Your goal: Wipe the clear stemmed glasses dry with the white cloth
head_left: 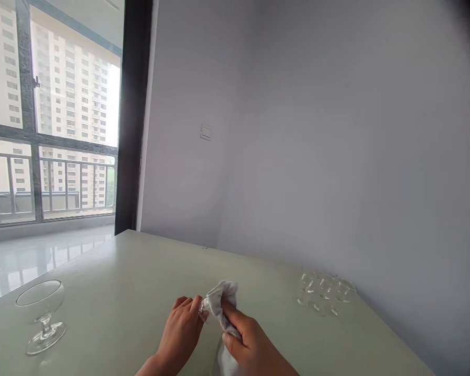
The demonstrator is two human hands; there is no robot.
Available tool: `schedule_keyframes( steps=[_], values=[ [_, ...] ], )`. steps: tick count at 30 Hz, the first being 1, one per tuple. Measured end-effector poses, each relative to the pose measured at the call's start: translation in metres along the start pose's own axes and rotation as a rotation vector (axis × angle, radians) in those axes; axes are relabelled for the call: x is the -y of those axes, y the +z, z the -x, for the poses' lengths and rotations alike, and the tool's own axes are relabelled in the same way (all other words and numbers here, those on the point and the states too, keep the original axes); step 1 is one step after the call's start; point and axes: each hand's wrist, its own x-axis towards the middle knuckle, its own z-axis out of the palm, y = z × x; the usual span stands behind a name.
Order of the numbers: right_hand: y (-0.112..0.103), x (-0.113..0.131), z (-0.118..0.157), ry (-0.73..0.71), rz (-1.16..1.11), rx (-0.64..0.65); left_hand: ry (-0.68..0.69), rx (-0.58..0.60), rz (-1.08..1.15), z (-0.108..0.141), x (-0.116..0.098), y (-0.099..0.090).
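Pale tabletop (133, 282) adjoins a grey wall (317, 156). At the grey cloth (225, 290), the right hand (250, 337) grips the fabric around a clear glass object (203, 306); the left hand (183, 325), just left of the cloth, grasps that object, its full shape hidden. Well left of the cloth, one stemmed glass (46, 326) stands upright; well right of it, several stemmed glasses (327, 287) stand grouped.

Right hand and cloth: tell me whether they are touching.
Touching. The head view shows the right hand gripping the cloth, with its folds bunched against the fingers.
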Motion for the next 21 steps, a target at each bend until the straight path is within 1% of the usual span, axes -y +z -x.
schedule_keyframes(
  steps=[1,3,5,6,7,9,11,13,15,17,18,19,20,21],
  values=[
    [-0.005,0.005,0.003,0.025,0.010,0.028,0.023,0.005,-0.013,0.000,0.000,0.000],
    [-0.011,0.009,0.011,0.147,0.056,0.063,0.074,0.017,-0.037,0.001,-0.002,0.001],
    [-0.013,0.005,0.017,0.299,0.120,0.096,0.132,0.032,-0.060,0.003,-0.004,0.002],
    [-0.012,0.001,0.019,0.352,0.148,0.113,0.161,0.040,-0.070,0.003,-0.004,0.003],
    [-0.010,-0.004,0.019,0.382,0.164,0.131,0.188,0.047,-0.079,0.004,-0.005,0.003],
    [-0.002,-0.016,0.016,0.365,0.119,0.146,0.229,0.057,-0.092,0.004,-0.005,0.002],
    [0.011,-0.029,0.008,0.306,-0.016,0.087,0.242,0.061,-0.098,0.003,-0.005,0.001],
    [0.023,-0.042,-0.002,0.255,-0.200,-0.016,0.235,0.032,-0.107,0.002,-0.005,-0.001],
    [0.033,-0.051,-0.012,0.277,-0.453,-0.101,0.258,-0.047,-0.131,0.002,-0.007,-0.003],
    [0.037,-0.055,-0.018,0.324,-0.747,-0.146,0.298,-0.110,-0.177,0.001,-0.009,-0.002],
    [0.038,-0.054,-0.019,0.341,-0.861,-0.160,0.292,-0.109,-0.192,0.001,-0.011,-0.002],
    [0.038,-0.052,-0.019,0.335,-0.924,-0.165,0.265,-0.082,-0.194,0.001,-0.012,-0.001],
    [0.037,-0.048,-0.018,0.317,-0.927,-0.151,0.219,-0.042,-0.185,0.001,-0.013,0.000],
    [0.035,-0.044,-0.016,0.292,-0.867,-0.120,0.170,-0.004,-0.167,0.001,-0.014,0.000]
  ],
)
